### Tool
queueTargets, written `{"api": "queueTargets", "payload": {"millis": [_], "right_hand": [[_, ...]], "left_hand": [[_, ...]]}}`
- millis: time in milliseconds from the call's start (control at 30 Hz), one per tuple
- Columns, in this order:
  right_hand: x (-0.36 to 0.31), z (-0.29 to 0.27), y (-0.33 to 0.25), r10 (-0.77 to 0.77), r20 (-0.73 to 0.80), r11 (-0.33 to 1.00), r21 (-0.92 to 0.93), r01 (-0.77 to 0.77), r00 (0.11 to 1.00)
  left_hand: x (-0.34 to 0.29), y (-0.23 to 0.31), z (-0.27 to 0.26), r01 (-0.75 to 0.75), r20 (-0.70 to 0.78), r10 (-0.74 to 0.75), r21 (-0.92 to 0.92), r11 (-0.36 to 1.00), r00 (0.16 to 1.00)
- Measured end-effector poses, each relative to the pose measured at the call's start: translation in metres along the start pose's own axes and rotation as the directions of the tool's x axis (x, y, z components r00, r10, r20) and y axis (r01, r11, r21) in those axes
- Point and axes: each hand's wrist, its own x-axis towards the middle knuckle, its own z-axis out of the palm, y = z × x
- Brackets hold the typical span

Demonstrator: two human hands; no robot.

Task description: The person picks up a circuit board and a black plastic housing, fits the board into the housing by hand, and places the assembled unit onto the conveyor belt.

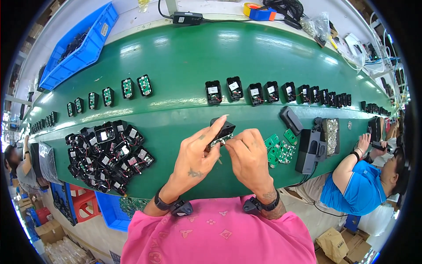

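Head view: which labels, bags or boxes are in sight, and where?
White labels: small squares on black housings, belt's far side.
Blue bin: long open tray, far left.
Clear bag: crumpled, far right.
Brown bag: floor, lower right.
Tape roll: yellow and blue, far edge.

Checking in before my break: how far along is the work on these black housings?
Done, it seems: a row of black plastic housings with boards fitted lies along the green belt. In hand: the left hand and right hand together hold one small black housing. Left: a heap of black housings with red wires and loose green circuit boards.
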Motion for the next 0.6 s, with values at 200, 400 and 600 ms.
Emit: {"api": "queueTargets", "payload": {"millis": [200,400,600], "right_hand": [[0.000,-0.001,0.003,-0.020,0.071,1.000,-0.023,0.021,0.997],[0.000,0.003,0.002,0.037,0.089,0.999,0.032,-0.040,0.995],[-0.004,0.015,0.005,0.041,0.049,0.999,0.020,-0.042,0.998]], "left_hand": [[0.003,-0.001,-0.002,-0.001,0.055,-0.004,0.083,0.997,0.998],[0.001,0.000,0.001,-0.099,0.023,0.097,0.267,0.959,0.995],[-0.004,-0.017,0.012,-0.072,-0.030,0.084,0.283,0.956,0.996]]}}
